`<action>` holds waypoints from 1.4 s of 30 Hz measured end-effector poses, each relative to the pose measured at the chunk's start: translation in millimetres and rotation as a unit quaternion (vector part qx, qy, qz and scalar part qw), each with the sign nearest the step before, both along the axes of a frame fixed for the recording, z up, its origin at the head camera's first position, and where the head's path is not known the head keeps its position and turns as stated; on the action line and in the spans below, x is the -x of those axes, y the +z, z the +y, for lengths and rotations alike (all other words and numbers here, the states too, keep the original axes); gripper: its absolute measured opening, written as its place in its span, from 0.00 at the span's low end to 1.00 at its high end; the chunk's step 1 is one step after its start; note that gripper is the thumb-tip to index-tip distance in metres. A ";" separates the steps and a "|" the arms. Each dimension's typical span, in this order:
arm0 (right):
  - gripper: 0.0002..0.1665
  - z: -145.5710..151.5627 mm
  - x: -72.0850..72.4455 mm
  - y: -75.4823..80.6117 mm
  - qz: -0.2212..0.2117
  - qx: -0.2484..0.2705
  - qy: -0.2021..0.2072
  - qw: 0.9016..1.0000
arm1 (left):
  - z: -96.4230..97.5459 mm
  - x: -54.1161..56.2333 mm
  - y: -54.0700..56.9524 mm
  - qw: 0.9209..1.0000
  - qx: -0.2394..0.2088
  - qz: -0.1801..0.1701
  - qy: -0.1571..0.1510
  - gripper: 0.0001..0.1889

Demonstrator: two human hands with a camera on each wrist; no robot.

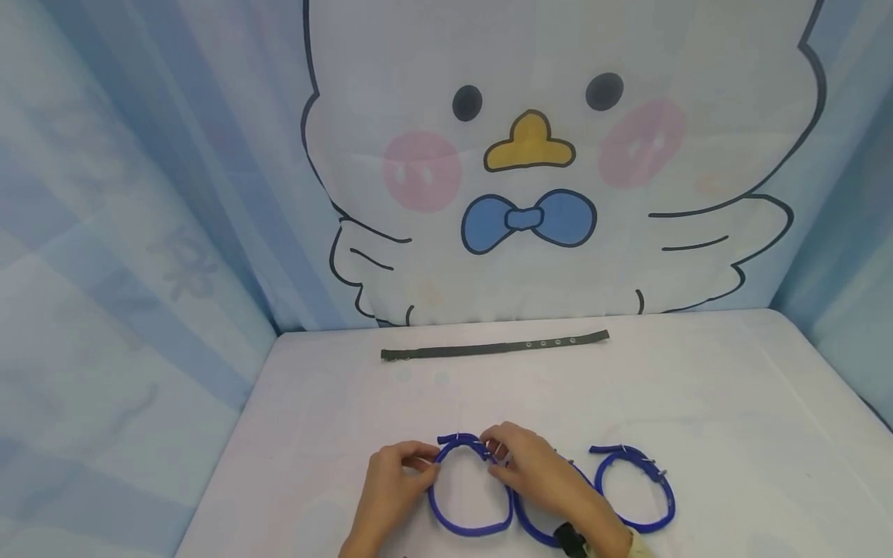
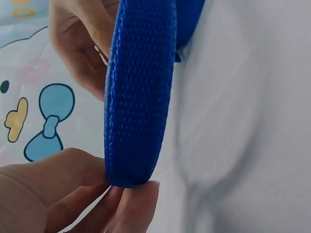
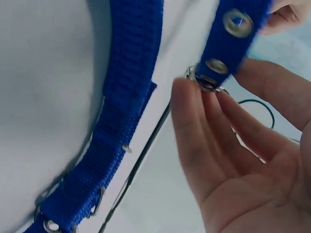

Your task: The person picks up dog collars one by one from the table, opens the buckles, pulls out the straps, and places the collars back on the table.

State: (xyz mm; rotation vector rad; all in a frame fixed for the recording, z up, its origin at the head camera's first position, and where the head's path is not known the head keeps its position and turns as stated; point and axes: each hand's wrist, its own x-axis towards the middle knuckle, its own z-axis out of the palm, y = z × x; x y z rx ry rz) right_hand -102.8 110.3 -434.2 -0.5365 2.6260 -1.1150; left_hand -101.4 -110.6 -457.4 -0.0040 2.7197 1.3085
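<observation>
A blue webbing collar, looped into a ring, stands on its edge on the white table. My left hand pinches its left side between thumb and fingers; the woven band fills the left wrist view. At the upper right of the loop, my right hand grips the collar by its metal buckle. Metal eyelets show in the strap just above those fingers. A second blue collar lies under the right hand and forearm, partly hidden by them.
To the right is a third looped blue collar. A flat dark green strap with several eyelets stretches along the back of the table. Behind it hangs a cartoon-printed curtain. A black band sits on the right wrist.
</observation>
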 end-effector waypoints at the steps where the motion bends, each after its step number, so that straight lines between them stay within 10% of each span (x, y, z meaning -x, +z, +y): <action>1: 0.20 0.7 0.0 1.3 -0.001 0.004 -0.003 1.000 | 0.7 0.0 1.1 1.000 -0.004 0.000 0.003 0.10; 15: 0.19 14.7 2.7 13.4 -0.046 0.051 -0.057 0.996 | 7.6 -1.2 15.5 0.997 -0.050 0.049 0.018 0.09; 30: 0.13 30.8 -8.1 26.4 0.003 0.104 -0.097 0.990 | 16.4 -2.0 26.1 0.993 -0.108 0.039 0.009 0.09; 42: 0.13 35.1 -15.1 36.8 0.038 0.098 -0.139 0.985 | 22.7 2.7 36.7 0.988 -0.153 0.022 -0.012 0.32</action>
